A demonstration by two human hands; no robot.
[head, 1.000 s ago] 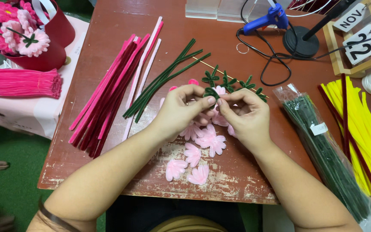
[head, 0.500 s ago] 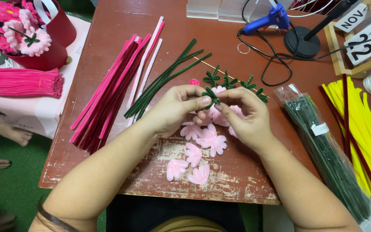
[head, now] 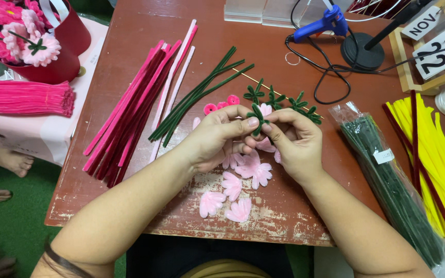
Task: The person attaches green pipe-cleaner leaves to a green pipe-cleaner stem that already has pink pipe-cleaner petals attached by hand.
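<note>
- Right now, far L: the red bucket of pink flowers (head: pixel 37 49) sits at the edge of the side table, well apart from your hands, so no risk there unless an elbow swings out.
- The pink stems (head: pixel 130 110) and dark green stems (head: pixel 197 95) lie loose just L of your left hand (head: pixel 215 139); a forearm drag could roll them off the table (head: pixel 130 31).
- L hand: thumb + forefinger closed tight on the small green leaf piece (head: pixel 258 119), held above the table centre, between both hands.
- Right hand (head: pixel 297 141): fingertips pinched on the same leaf piece from the other side. Twist too hard and, I'd judge, the thin wire kinks or the piece slips out.
- The pink petals (head: pixel 251 172) lie directly under your wrists; lower your hands and you'd squash or scatter them.
- Far R: the glue gun (head: pixel 325 23) cord loops near the bagged green wires (head: pixel 392 180); a snag could tug the gun over.
</note>
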